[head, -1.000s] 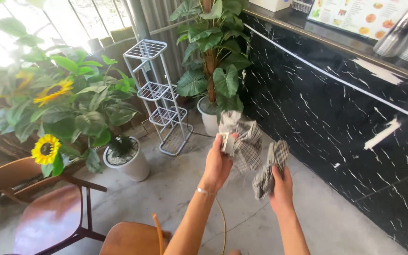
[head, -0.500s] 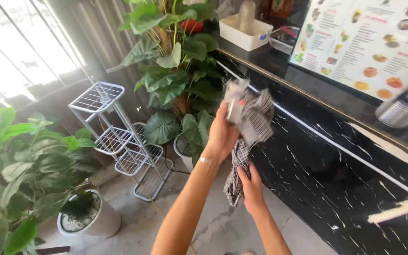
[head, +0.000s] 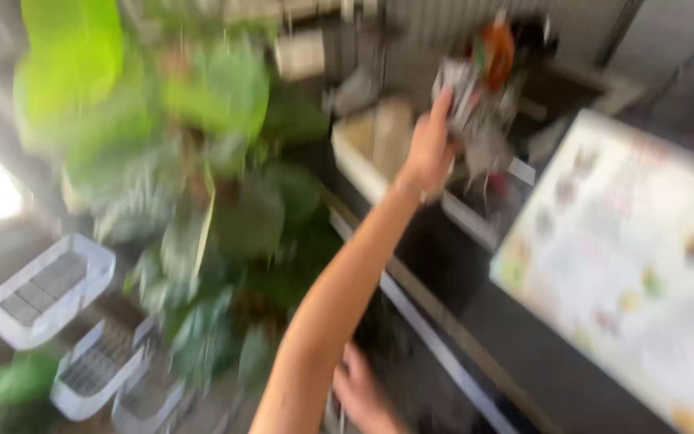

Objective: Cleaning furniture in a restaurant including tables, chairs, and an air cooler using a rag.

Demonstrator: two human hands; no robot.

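The grey cloth (head: 475,120) is bunched up high over the dark tabletop (head: 475,321), close to a white tray (head: 363,153); the left hand (head: 427,149) grips it, fingers pressed around the fabric; the right hand (head: 363,394) hangs low, its fingers too blurred to tell; seemingly mid-carry, so lowering it calls for steady aim past the leafy plant (head: 226,217).

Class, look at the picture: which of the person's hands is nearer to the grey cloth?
Left. The left hand is raised over the counter and grips the grey cloth. The right hand hangs low, near the bottom edge, well apart from it.
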